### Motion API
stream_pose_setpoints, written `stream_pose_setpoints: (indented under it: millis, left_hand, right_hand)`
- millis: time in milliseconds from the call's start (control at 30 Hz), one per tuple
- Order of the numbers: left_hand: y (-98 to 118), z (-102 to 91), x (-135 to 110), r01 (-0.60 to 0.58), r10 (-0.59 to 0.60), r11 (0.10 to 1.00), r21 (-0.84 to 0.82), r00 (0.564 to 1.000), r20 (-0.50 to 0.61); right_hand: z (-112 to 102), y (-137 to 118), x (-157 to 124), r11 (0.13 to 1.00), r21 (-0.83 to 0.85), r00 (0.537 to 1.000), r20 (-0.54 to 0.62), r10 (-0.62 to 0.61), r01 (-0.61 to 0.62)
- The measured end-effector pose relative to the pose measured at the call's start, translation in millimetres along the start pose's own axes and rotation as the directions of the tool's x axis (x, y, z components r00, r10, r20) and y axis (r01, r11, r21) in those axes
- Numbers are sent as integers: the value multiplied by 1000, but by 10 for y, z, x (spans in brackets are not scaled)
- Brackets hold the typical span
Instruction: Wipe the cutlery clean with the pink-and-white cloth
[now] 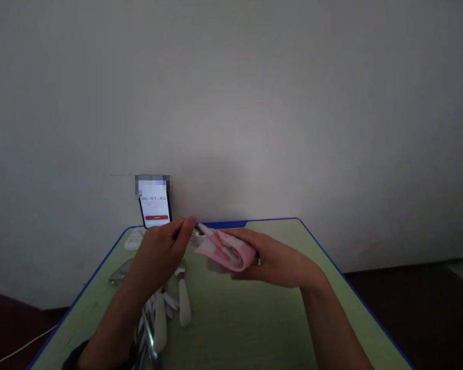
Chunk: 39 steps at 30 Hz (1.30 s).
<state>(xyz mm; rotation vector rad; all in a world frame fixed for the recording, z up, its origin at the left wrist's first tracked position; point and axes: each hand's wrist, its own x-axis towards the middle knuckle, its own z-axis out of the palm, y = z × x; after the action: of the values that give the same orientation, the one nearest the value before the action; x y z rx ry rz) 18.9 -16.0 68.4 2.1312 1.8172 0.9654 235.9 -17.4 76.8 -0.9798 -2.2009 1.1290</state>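
Above the table, my right hand (272,257) is closed around a folded pink-and-white cloth (231,249). Just left of the cloth, my left hand (165,244) is closed, thumb uppermost, on a shiny metal utensil (196,235). Only a small bright part of that utensil shows between the hand and the cloth; its kind is hidden. Below and beside my left forearm lies a pile of cutlery (149,329) with metal and cream-coloured handles. One piece with a cream handle (184,303) lies at the pile's right side.
A phone (155,205) showing a running timer stands upright against the wall at the table's back left. A white object (134,239) sits in front of it. The light green table (262,324) has a blue edge. A pale cable (21,349) runs at lower left.
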Motion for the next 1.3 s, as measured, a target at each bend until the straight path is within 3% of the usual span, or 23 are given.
stream_pose_setpoints:
  millis: [133,333,467,633,767,867,933,1067,1300]
  left_hand:
    - [34,8,-21,2,0,997,-79,1000,14]
    - [117,-88,-85,-70,119,961,-266,978,173]
    - [141,-129,-96,-69,129,961,-266,968,217]
    - [110,-123,-101,-76,107,976,-205,984,146]
    - [94,-110,-104,-141,159,982,-127,976,147]
    - [97,-70,-93,-199,207,978,-58,961,186]
    - [102,-40,-85,-207,212,977,-41,956,202]
    - [107,-18,-80,-159,170,985,-73,969,179]
    - [98,-34,-82,-124,130,987,-98,990,59]
  right_hand:
    - [-21,34,13,996,73,999,-1,-52,52]
    - [-58,53,-15,993,104,998,1,-61,61]
    - [-26,-31,4,990,87,994,-19,-111,112]
    - [17,-15,49,985,156,971,-236,-34,73]
    - [19,20,69,998,-64,902,-432,-11,-19]
    - [62,-45,74,985,-160,861,-507,-33,-57]
    - [109,-116,66,987,-142,871,-490,-9,-70]
    - [151,-232,7,995,-101,939,-344,-17,-19]
    - [76,-312,-94,953,-300,939,-309,-150,53]
